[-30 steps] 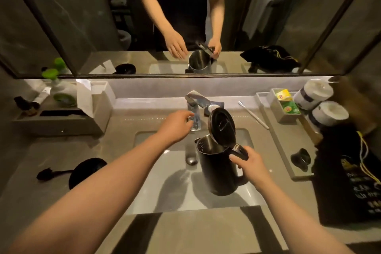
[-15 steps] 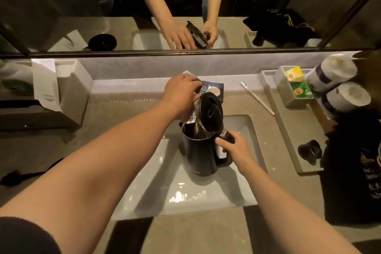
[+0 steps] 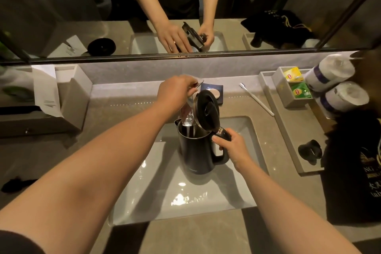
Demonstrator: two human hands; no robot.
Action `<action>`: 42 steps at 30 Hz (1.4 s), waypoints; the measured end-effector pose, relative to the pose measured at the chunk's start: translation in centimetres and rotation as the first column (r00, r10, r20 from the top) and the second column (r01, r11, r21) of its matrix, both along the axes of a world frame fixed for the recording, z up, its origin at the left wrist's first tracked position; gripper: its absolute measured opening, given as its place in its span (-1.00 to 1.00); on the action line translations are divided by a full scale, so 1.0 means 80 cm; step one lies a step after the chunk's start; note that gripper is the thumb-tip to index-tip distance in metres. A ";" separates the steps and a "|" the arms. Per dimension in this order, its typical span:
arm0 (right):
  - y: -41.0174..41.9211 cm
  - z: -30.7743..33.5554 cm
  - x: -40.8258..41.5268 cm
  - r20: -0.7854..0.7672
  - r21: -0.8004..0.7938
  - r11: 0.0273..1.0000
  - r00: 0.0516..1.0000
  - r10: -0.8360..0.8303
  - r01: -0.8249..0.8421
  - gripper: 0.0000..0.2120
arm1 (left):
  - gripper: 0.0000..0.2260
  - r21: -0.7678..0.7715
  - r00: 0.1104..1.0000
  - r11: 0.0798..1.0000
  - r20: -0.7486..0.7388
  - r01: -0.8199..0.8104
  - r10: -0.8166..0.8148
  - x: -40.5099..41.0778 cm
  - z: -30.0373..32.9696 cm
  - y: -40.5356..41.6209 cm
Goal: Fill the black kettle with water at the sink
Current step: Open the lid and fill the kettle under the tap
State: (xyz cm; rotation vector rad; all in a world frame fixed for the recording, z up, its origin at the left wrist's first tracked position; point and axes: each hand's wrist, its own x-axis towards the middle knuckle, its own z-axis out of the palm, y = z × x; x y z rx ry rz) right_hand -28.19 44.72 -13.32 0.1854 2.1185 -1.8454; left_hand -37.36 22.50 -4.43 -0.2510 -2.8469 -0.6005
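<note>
The black kettle (image 3: 196,153) stands upright in the white sink (image 3: 165,196), its lid (image 3: 207,109) tipped open. My right hand (image 3: 232,147) grips the kettle's handle from the right. My left hand (image 3: 175,94) is closed over the lever of the chrome tap (image 3: 188,113) behind the kettle. A stream of water falls from the spout straight into the kettle's open mouth. The lever itself is mostly hidden under my fingers.
A soap dish (image 3: 214,93) lies behind the tap and a toothbrush (image 3: 256,99) to its right. A tray (image 3: 292,144) at the right holds a tea bag box (image 3: 292,86), two paper rolls (image 3: 329,75) and a small black object (image 3: 310,150). A tissue box (image 3: 68,97) stands left.
My left hand went from the tap's base to its lever and water started running. The kettle moved back under the spout.
</note>
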 end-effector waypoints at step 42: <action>-0.001 -0.011 -0.004 0.002 -0.004 1.000 1.000 -0.024 0.024 -0.77 | -0.46 -0.013 0.974 0.996 0.213 0.088 -0.083 0.031 -0.013 -0.023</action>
